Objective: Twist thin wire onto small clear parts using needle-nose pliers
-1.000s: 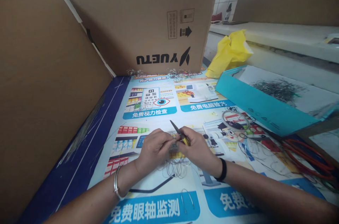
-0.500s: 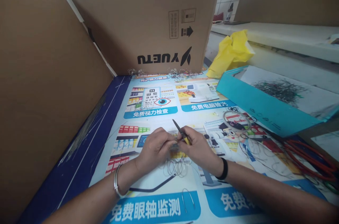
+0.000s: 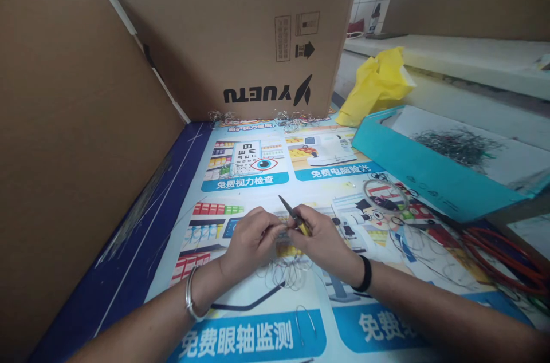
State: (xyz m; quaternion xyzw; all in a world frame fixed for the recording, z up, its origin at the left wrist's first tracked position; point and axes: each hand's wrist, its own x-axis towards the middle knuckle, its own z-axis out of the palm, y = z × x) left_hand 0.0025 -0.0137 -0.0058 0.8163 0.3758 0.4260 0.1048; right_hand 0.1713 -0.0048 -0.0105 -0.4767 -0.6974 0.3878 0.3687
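Over the middle of the printed sheet, my left hand point(image 3: 253, 237) is closed, with thumb and fingertips pinching thin wire. My right hand point(image 3: 320, 237) is closed around a tool with a dark pointed blade and yellow handle point(image 3: 304, 227); its tip points up and left, away from me. The fingertips of both hands almost meet, and the exact grip between them is too small to make out. Just below them are loose loops of thin wire point(image 3: 286, 274). A short bent wire point(image 3: 306, 320) lies nearer to me on the sheet.
Tall cardboard panels point(image 3: 253, 36) stand at the left and back. At right is a blue box point(image 3: 429, 180) holding a heap of cut wire point(image 3: 459, 145). A yellow bag point(image 3: 376, 88), a coil of wire point(image 3: 406, 200) and a red cable coil point(image 3: 502, 260) lie around it.
Both hands stay almost in place. The wire loops below them have shifted slightly, and the tool's tip has moved a touch left and down.
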